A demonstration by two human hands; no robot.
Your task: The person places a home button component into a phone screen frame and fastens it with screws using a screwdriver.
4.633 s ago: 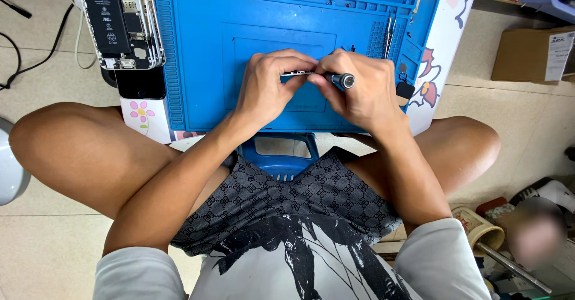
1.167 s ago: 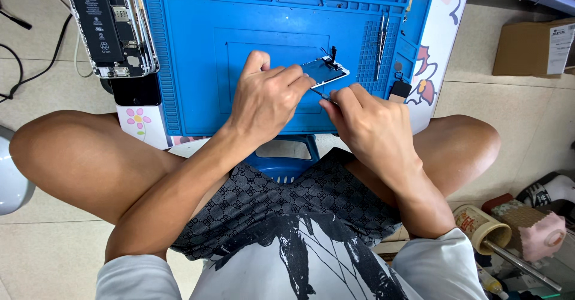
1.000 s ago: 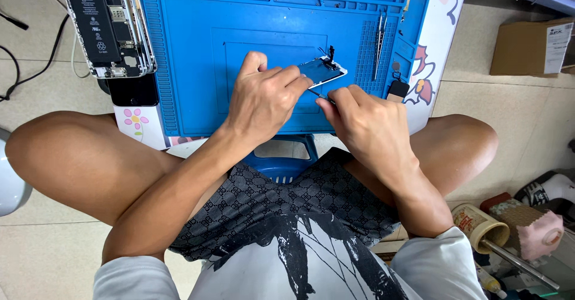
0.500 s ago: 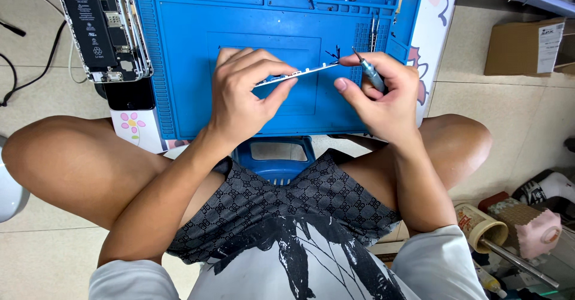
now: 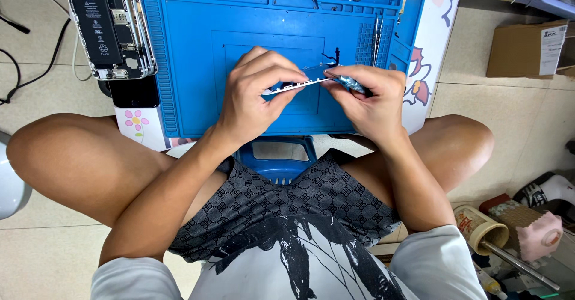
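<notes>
Floor (image 5: 48,96) is pale beige tile w/ thin grout lines, evenly lit, no hard shadows. A blue plastic stool (image 5: 277,159) shows under the blue work mat (image 5: 191,54), which lies on a white board w/ cartoon prints (image 5: 428,66). Black cables (image 5: 24,66) trail over the tiles at left; a white rounded object (image 5: 9,186) sits at the left edge. Right side: brown cardboard box (image 5: 527,51), paper cup (image 5: 479,228), pink cloth (image 5: 539,237) & other clutter

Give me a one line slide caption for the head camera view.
Left hand steadies a thin phone panel over a blue repair mat while the right hand works a small tool.
</notes>
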